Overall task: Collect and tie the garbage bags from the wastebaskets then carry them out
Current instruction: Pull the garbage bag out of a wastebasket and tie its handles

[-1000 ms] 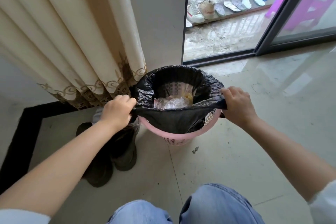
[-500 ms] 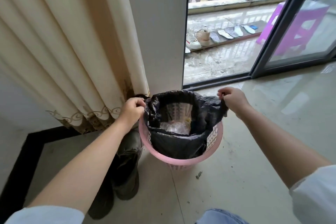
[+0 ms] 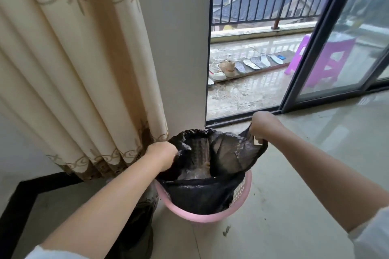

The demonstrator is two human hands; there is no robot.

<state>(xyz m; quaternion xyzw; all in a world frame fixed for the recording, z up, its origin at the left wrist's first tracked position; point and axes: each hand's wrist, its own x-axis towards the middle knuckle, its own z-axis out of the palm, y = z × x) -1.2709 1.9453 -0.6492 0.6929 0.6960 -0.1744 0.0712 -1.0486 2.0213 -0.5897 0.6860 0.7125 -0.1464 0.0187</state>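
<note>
A black garbage bag (image 3: 202,193) sits in a pink plastic wastebasket (image 3: 210,217) on the floor by the wall corner. My left hand (image 3: 162,154) grips the bag's left edge, pulled up off the rim. My right hand (image 3: 265,126) grips the right edge and holds it higher, so that side stretches up above the basket. The bag's mouth is partly open; pale trash shows dimly inside. The far edge of the bag is bunched and free of the rim.
A cream curtain (image 3: 73,80) hangs at the left beside a white wall pillar (image 3: 179,48). Dark boots (image 3: 139,227) stand left of the basket. A sliding glass door (image 3: 341,38) opens onto a balcony with shoes (image 3: 223,68) and a purple stool (image 3: 324,63).
Both hands have lifted the bag's edges off the basket rim; the right hand rose higher and the mouth narrowed. The camera view rose and tilted up toward the balcony.
</note>
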